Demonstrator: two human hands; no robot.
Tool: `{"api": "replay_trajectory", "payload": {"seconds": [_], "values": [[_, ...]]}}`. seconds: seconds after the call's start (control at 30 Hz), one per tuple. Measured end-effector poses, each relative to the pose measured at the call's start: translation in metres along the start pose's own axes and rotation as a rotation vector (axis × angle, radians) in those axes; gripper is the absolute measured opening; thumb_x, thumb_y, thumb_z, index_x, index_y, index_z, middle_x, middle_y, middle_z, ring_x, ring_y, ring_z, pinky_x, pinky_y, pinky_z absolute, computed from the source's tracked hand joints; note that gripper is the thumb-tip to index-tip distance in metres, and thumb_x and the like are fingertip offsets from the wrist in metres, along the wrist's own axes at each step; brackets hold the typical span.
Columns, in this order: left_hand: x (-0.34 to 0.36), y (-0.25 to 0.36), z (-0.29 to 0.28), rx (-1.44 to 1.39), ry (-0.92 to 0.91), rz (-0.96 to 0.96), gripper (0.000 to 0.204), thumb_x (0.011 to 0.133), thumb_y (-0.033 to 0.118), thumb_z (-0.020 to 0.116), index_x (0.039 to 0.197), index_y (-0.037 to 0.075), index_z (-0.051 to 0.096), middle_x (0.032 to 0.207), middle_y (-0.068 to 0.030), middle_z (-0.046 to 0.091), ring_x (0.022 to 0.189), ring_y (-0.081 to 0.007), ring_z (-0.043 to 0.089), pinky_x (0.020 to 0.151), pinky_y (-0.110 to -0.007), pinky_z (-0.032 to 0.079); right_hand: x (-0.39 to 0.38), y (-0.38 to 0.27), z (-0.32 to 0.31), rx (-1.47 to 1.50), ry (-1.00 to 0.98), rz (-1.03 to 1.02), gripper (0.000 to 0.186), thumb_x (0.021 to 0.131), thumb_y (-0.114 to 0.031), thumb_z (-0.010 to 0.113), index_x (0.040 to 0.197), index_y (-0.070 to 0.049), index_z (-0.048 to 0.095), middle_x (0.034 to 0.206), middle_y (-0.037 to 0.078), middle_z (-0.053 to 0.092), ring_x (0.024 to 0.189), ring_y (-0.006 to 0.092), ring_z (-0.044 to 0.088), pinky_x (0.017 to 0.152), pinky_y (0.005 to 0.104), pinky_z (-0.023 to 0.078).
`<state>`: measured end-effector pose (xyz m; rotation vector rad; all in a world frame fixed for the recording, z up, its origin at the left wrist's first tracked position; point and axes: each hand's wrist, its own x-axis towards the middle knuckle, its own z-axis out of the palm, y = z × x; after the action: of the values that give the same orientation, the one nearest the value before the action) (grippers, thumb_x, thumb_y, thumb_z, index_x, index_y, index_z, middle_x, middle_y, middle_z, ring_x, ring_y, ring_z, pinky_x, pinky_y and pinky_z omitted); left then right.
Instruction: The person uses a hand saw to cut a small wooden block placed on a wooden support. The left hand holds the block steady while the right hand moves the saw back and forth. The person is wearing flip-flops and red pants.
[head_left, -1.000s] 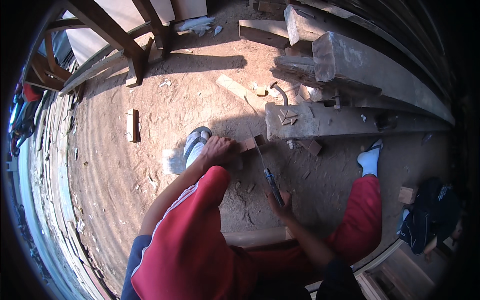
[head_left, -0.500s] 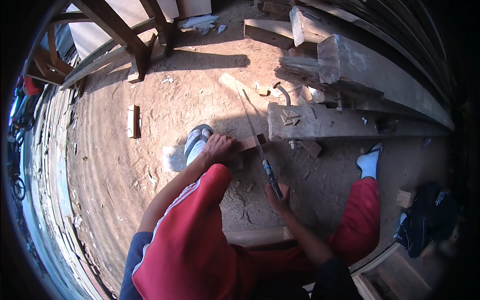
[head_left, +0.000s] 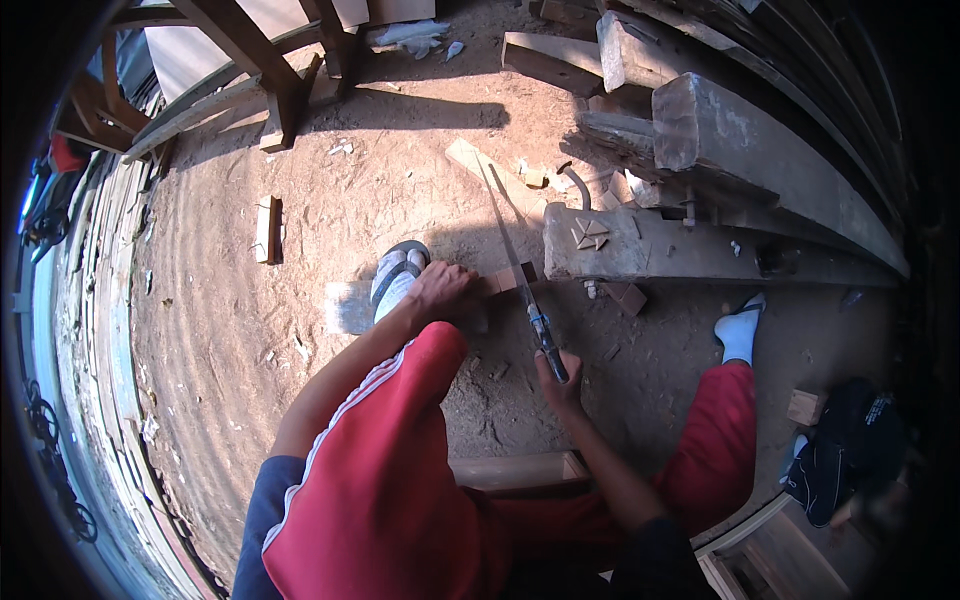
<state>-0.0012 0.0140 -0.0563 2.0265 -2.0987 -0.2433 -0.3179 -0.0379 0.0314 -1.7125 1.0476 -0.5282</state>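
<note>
Left-hand grip (head_left: 443, 287) clasping left end of reddish-brown rectangular wood block (head_left: 505, 280); right-hand grip (head_left: 560, 377), below block, clenched on dark-handled metal saw (head_left: 541, 328), blade crossing block.

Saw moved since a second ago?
Yes: the saw has moved forward, its handle now closer to the end of the nearest big beam.
</note>
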Motion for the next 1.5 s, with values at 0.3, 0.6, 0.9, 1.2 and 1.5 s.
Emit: {"api": "replay_trajectory", "payload": {"seconds": [0.3,0.6,0.9,1.2,1.5], "values": [[0.008,0.023,-0.026,0.03,-0.017,-0.006,0.049,0.082,0.051,0.074,0.109,0.01,0.071,0.093,-0.0093,0.072,0.086,-0.028,0.073,0.075,-0.041,0.053,-0.079,0.036,-0.051,-0.026,-0.092,0.069,0.043,0.098,-0.019,0.067,0.063,-0.006,0.047,0.056,-0.002,0.043,0.054,0.008,0.043,0.05,0.035,0.033],[0.0,0.01,-0.011,-0.006,-0.032,-0.003,0.055,0.082,0.051,0.073,0.115,0.007,0.068,0.102,-0.0115,0.072,0.094,-0.0283,0.072,0.082,-0.042,0.052,0.015,-0.01,0.008,-0.019,0.019,-0.006,0.042,0.096,-0.017,0.068,0.062,-0.004,0.048,0.054,0.0,0.047,0.053,0.0078,0.046,0.049,0.0368,0.034],[0.009,0.025,-0.043,0.014,-0.202,-0.036,0.058,0.096,0.036,0.063,0.147,0.009,0.054,0.113,-0.0131,0.072,0.107,-0.0293,0.069,0.095,-0.04,0.052,-0.089,0.039,-0.06,-0.055,-0.102,0.057,0.042,0.098,-0.02,0.069,0.063,-0.005,0.051,0.055,0.0,0.043,0.053,0.0087,0.043,0.049,0.0365,0.034],[-0.002,0.002,-0.02,0.049,-0.128,0.014,0.057,0.099,0.032,0.06,0.151,0.012,0.051,0.122,-0.0133,0.07,0.111,-0.0284,0.067,0.098,-0.04,0.05,0.03,-0.02,0.01,-0.005,0.047,-0.07,0.042,0.097,-0.017,0.068,0.064,-0.002,0.047,0.056,0.001,0.039,0.053,0.0076,0.042,0.048,0.0384,0.032],[0.001,0.014,-0.021,-0.036,-0.164,-0.045,0.054,0.097,0.028,0.059,0.148,0.012,0.053,0.12,-0.0101,0.066,0.111,-0.0287,0.064,0.099,-0.041,0.049,-0.069,0.029,-0.054,0.006,-0.106,0.135,0.039,0.098,-0.018,0.068,0.066,-0.004,0.05,0.059,-0.005,0.045,0.057,0.0052,0.043,0.05,0.033,0.033]]}}
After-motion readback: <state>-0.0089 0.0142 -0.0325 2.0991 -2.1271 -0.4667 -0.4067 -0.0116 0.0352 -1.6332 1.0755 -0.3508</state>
